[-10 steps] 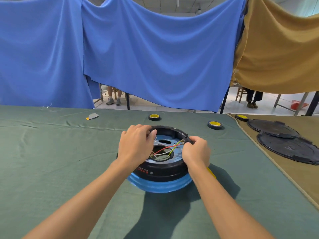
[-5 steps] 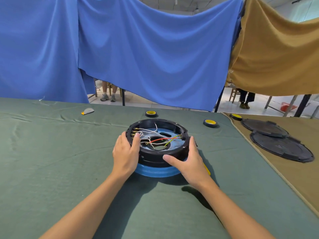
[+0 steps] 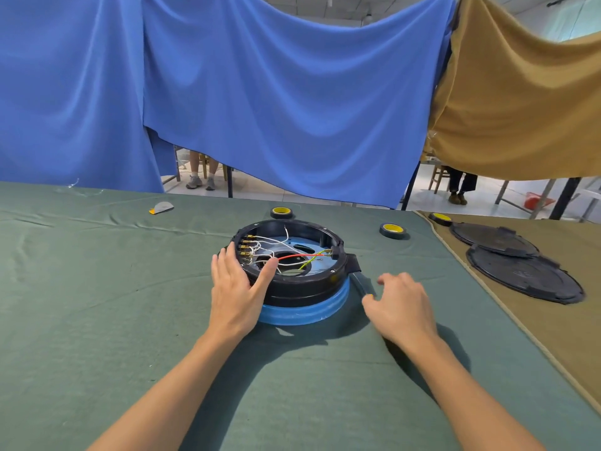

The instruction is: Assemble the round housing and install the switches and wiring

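both bare forearms reach in from the lower edge and stretch forward, the left from lower left, the right from lower right. the left hand (image 3: 235, 284) lies palm down with fingers straight and close together, pointing away, pressed flat to the left side of the round housing (image 3: 302, 289); its thumb spreads right across the rim. the right hand (image 3: 401, 307) is apart from it, palm down, fingers loosely curled and holding nothing, wrist straight.
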`<act>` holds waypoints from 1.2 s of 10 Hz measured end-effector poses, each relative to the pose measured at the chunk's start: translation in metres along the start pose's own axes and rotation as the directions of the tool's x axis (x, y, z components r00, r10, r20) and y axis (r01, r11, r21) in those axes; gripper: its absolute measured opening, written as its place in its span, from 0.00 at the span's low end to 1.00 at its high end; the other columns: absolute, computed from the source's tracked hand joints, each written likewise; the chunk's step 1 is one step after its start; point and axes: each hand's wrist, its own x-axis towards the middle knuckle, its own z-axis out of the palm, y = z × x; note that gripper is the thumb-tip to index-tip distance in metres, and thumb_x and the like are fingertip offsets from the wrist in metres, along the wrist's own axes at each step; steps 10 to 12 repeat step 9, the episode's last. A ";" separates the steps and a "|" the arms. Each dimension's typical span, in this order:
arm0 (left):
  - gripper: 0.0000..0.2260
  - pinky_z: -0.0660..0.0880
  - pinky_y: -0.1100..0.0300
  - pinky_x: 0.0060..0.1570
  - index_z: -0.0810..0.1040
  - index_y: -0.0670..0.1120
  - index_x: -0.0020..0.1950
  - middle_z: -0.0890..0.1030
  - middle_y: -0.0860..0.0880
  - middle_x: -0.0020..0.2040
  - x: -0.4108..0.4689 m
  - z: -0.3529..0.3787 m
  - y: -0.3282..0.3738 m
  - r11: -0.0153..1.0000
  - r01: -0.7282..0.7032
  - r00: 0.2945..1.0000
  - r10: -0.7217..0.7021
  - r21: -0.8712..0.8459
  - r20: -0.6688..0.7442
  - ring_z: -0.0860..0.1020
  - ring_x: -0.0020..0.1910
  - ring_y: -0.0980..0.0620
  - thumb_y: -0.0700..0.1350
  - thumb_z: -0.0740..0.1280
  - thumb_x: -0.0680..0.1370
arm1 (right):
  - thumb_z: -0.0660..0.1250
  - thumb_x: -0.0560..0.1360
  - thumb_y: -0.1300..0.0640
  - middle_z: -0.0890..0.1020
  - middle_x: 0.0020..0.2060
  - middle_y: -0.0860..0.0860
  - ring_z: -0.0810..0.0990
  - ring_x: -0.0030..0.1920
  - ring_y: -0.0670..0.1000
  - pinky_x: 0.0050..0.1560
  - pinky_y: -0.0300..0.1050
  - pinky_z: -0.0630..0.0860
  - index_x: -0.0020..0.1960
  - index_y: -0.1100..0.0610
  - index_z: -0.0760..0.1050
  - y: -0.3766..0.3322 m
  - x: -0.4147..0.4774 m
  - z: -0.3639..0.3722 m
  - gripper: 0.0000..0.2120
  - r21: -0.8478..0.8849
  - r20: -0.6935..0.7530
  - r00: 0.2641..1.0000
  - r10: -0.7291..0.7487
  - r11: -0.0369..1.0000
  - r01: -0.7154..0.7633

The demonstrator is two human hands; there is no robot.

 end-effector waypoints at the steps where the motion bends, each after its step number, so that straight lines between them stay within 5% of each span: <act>1: 0.52 0.52 0.45 0.74 0.49 0.48 0.80 0.50 0.45 0.80 -0.003 0.002 -0.001 0.994 -0.030 0.999 0.026 0.101 0.035 0.45 0.79 0.52 0.79 0.51 0.65 | 0.62 0.76 0.58 0.80 0.47 0.57 0.76 0.46 0.58 0.41 0.47 0.69 0.43 0.59 0.74 0.004 -0.001 0.008 0.06 -0.105 0.059 0.998 -0.039 0.993 0.045; 3: 0.53 0.56 0.42 0.73 0.49 0.49 0.79 0.50 0.43 0.80 -0.004 -0.001 0.000 0.984 -0.049 0.997 0.038 0.171 0.065 0.49 0.79 0.48 0.80 0.53 0.63 | 0.60 0.78 0.61 0.81 0.47 0.59 0.78 0.50 0.60 0.43 0.47 0.66 0.47 0.62 0.75 0.013 0.022 0.014 0.07 -0.118 -0.115 0.993 0.004 0.993 -0.018; 4: 0.52 0.56 0.42 0.73 0.50 0.50 0.79 0.50 0.43 0.80 -0.003 -0.001 0.001 0.982 -0.043 0.997 0.030 0.186 0.070 0.50 0.78 0.47 0.80 0.54 0.65 | 0.59 0.79 0.59 0.79 0.50 0.58 0.77 0.52 0.57 0.49 0.45 0.70 0.53 0.62 0.74 0.017 0.020 0.025 0.08 -0.142 -0.129 0.991 -0.017 0.990 -0.002; 12: 0.52 0.56 0.44 0.74 0.51 0.46 0.79 0.52 0.44 0.79 -0.006 -0.006 0.006 0.984 -0.033 0.998 0.022 0.175 0.066 0.50 0.78 0.48 0.77 0.54 0.63 | 0.62 0.79 0.51 0.80 0.55 0.59 0.75 0.55 0.60 0.55 0.50 0.70 0.62 0.63 0.74 0.015 0.007 -0.007 0.18 0.028 -0.280 0.958 -0.055 0.997 0.066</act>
